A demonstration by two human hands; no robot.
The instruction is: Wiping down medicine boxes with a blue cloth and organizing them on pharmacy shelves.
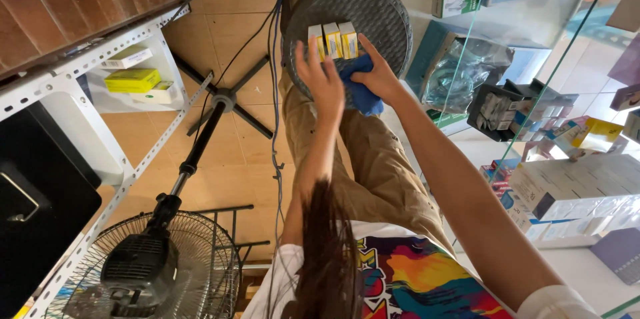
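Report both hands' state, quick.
Left hand: open, fingertips by the small boxes.
Right hand: closed on a blue cloth.

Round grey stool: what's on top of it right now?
On the round grey stool stand three small yellow-and-white boxes in a row. A blue cloth lies under the right hand, hiding the seat there.

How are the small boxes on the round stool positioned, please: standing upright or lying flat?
Upright: the three small boxes stand side by side on the round stool, narrow ends up.
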